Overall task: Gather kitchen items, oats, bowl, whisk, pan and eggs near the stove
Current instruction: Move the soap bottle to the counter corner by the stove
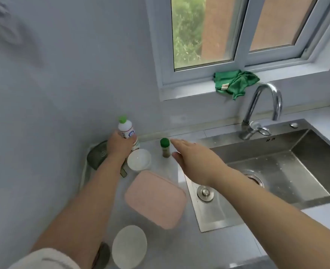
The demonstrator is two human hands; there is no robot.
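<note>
Little seems gathered: left hand [119,145] grips a bottle [125,129], right hand [195,156] spreads near a jar [165,147]; bowl [139,159] sits by; whisk, eggs, stove unseen.

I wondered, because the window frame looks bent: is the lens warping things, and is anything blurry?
Head view: yes, the wide-angle lens bows the window frame and the sink edges; head view: soft daylight, no hard shadows; the pink container and white lid below look smeared, the faucet sharper.
</note>
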